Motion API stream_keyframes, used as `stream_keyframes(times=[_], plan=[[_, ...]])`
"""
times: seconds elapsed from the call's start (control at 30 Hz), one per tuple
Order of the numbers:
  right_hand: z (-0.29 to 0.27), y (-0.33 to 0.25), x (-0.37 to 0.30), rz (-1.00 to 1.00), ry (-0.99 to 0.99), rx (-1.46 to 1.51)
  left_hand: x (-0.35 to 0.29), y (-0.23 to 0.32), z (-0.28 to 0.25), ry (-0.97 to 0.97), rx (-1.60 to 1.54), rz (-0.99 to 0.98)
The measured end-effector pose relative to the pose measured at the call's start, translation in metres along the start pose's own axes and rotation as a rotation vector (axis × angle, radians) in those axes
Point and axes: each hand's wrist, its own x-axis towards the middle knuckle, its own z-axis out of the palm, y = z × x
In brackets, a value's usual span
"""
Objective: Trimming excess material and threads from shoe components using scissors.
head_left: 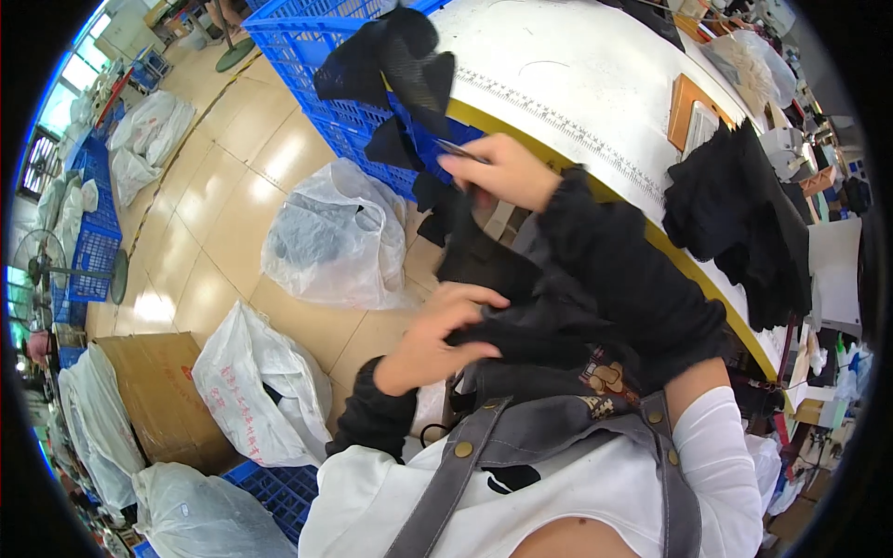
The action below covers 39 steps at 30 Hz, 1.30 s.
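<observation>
Black cloth: this cloth (486, 265) is in front of the person's body, between the two hands, above the lap.
Right hand: it (513, 177) is at the upper end of the cloth, fingers closed around a slim dark tool (460, 150), whose tip points out to the left; whether it also pinches the cloth, I cannot tell.
Left hand: it (433, 337) is at the lower side of the cloth, thumb apart from the fingers; whether it grips, I cannot tell.
Blue basket: this basket (296, 67) stands beyond the hands, with black pieces (405, 65) hanging over its side.
White table: this table (567, 65) is at the right, bearing a black cloth pile (744, 219).
Floor: a whitish plastic bag (335, 232) lies on the tiles, near the basket.
</observation>
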Motion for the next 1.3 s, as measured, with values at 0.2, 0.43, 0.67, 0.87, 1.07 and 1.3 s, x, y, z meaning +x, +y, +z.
stream_keyframes(times=[0.2, 0.43, 0.67, 0.87, 1.07, 1.3], plan=[[0.009, -0.021, -0.093, -0.319, -0.283, 0.038, 0.002, 0.003, -0.025, 0.130, -0.047, 0.006], [0.026, -0.019, -0.131, -0.304, -0.315, 0.043, 0.007, -0.011, 0.000, -0.045, -0.379, -0.219], [0.031, -0.022, -0.143, -0.325, -0.175, -0.064, 0.005, -0.010, -0.001, -0.060, -0.389, -0.413], [0.039, -0.026, -0.140, -0.357, -0.043, -0.130, 0.011, 0.001, 0.005, 0.024, -0.451, -0.342], [0.042, -0.022, -0.141, -0.202, 0.043, 0.016, 0.005, 0.003, 0.002, 0.257, 0.155, 0.033], [0.035, -0.020, -0.136, -0.100, -0.139, 0.298, 0.011, -0.008, -0.014, -0.032, -0.125, 0.106]])
